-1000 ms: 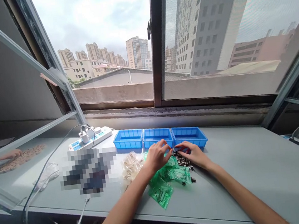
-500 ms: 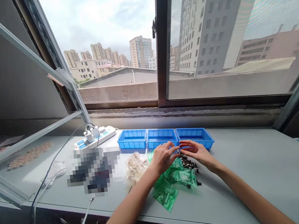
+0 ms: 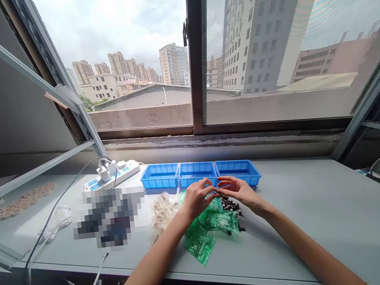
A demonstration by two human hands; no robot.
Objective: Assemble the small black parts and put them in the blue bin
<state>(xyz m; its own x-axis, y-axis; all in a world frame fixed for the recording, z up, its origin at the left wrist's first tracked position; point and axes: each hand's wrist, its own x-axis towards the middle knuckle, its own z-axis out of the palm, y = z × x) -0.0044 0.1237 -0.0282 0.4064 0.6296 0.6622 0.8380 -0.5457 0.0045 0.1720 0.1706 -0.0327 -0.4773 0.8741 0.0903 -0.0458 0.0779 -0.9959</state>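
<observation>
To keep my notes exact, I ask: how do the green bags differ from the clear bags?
The green bags are tinted green, while the clear bags look pale and nearly colourless. The green bags lie to the right, beside the dark parts; the clear bags lie to the left. Slim pieces show in the front green bag, but the clear bags' contents are too blurred to name. Both groups lie on the table.

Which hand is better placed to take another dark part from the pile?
Probably the right hand: it hovers beside the pile of dark parts, while the left hand is farther from it, nearer the green bags.
</observation>
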